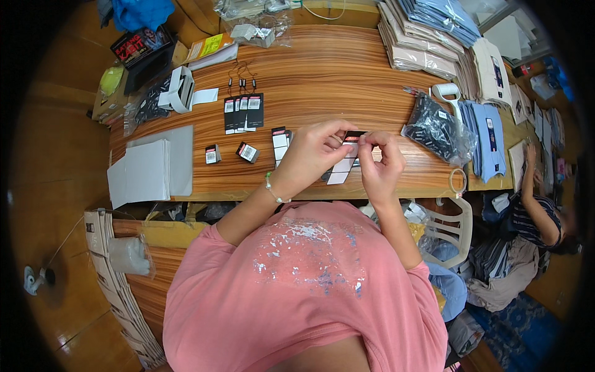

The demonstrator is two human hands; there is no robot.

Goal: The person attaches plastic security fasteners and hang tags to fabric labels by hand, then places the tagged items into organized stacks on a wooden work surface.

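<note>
Over the table's front edge, my left hand (316,147) and my right hand (382,162) pinch the top of a label strip (339,173), black and red above and white below. Its lower end hangs down between my hands. Beside my left hand lies a similar strip of labels (279,139), partly covered by that hand. Farther left are two small stacks of barcoded labels, one (212,154) lying straight and the other (248,152) turned. Behind them, several black hang tags (244,113) overlap in a row, their dark strings looping away from me.
White paper sheets (139,173) lie at left, near an open white box (180,90). At right sit a plastic bag of black fasteners (434,127), a white-handled roller (447,93) and folded blue shirts (486,139). Bagged garments (415,43) stand behind. Another person (536,214) works far right.
</note>
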